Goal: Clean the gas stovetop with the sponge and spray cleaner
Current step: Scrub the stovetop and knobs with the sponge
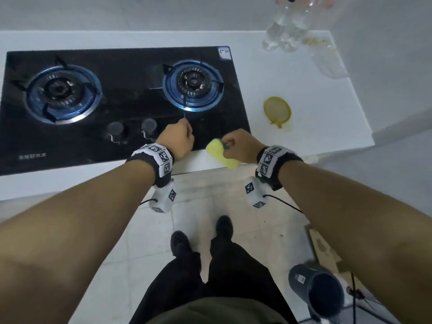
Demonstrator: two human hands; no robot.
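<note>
My right hand [236,146] pinching yellow sponge [221,155] at stovetop's [131,101] front right corner, over the counter [315,94] edge, my left hand [176,140] fisted near right knob [149,125], clear spray bottles [284,31] far right on counter, blurred.

Bare forearms, a black wrist strap [154,164] with white square-patterned tags on the left, a matching strap [272,163] on the right, a white tagged box [163,198] with a thin black cable under each wrist, black trousers [224,272], dark shoes [224,226]
</note>
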